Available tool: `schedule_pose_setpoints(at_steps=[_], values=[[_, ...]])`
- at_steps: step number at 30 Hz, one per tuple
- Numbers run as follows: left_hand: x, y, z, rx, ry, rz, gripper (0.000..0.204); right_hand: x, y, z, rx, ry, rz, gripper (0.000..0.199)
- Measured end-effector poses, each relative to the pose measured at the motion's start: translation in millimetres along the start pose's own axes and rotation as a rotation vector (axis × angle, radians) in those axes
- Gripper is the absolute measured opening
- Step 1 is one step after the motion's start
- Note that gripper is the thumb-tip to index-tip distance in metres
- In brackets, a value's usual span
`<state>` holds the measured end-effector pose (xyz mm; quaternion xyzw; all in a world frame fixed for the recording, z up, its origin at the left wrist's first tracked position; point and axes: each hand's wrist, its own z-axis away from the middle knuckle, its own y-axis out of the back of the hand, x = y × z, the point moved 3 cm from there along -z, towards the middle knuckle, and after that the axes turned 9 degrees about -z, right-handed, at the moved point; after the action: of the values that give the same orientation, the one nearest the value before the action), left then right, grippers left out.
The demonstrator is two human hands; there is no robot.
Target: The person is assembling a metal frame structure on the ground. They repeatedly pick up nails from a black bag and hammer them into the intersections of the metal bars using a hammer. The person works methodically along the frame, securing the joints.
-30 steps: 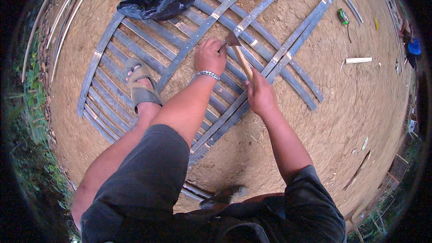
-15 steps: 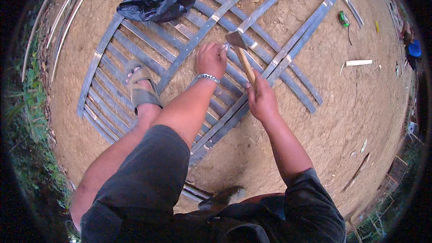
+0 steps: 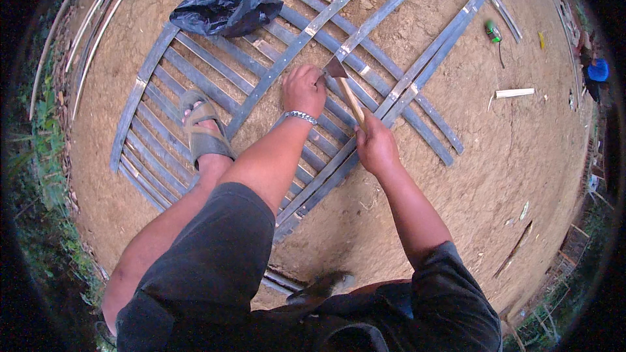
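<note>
My right hand (image 3: 377, 145) is closed round the lower part of a wooden-handled hatchet (image 3: 351, 99). Its dark, wedge-shaped head sits just right of my left fingertips. My left hand (image 3: 304, 91), with a metal chain bracelet at the wrist, is pinched over the slats; whatever is between its fingertips is too small to make out. Beneath both hands lies a lattice of dark split-bamboo slats (image 3: 274, 73), crossed by longer strips with small shiny dots at the joints. My sandalled foot (image 3: 207, 129) rests on its left part.
A crumpled black plastic bag (image 3: 228, 14) lies on the far slats. To the right on the dirt are a green and black object (image 3: 492, 32), a yellow scrap (image 3: 542, 40) and a pale wood piece (image 3: 514, 93). Long poles (image 3: 104, 16) lie far left. A person in blue (image 3: 596, 71) is at far right.
The hatchet head has come slightly down and left, closer to my left fingertips. My right hand shifted a little with it; my left hand stays nearly in place.
</note>
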<state>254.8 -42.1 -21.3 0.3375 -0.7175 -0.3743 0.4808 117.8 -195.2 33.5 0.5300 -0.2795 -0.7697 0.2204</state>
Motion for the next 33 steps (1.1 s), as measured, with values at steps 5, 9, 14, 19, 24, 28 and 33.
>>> schedule_pose_setpoints(at_steps=[5,9,14,19,24,28,33], values=[[-7.7,2.0,-0.6,-0.068,0.056,0.039,0.013,-19.0,4.1,7.4,0.164,0.138,-0.135,0.048],[-3.9,4.7,-1.1,0.003,0.021,0.05,0.009,2.6,-7.8,1.8,0.048,0.055,0.044,0.049],[-9.5,5.6,-0.7,-0.163,0.064,-0.063,0.017,13.6,-14.1,10.6,0.062,-0.041,-0.075,0.046],[-21.1,-33.9,17.5,-0.05,0.059,0.052,0.017,12.4,-11.9,17.7,0.047,-0.025,-0.08,0.048],[-11.2,-7.5,6.9,-0.058,0.081,0.118,0.016,14.2,-18.8,17.8,0.027,-0.02,-0.135,0.048],[-18.0,-22.4,9.2,-0.099,0.059,0.183,0.017,22.0,-24.0,22.6,0.051,-0.032,-0.165,0.048],[-29.7,-31.0,11.4,-0.165,0.054,0.046,0.021,23.7,-30.9,18.1,0.065,-0.042,-0.127,0.042]])
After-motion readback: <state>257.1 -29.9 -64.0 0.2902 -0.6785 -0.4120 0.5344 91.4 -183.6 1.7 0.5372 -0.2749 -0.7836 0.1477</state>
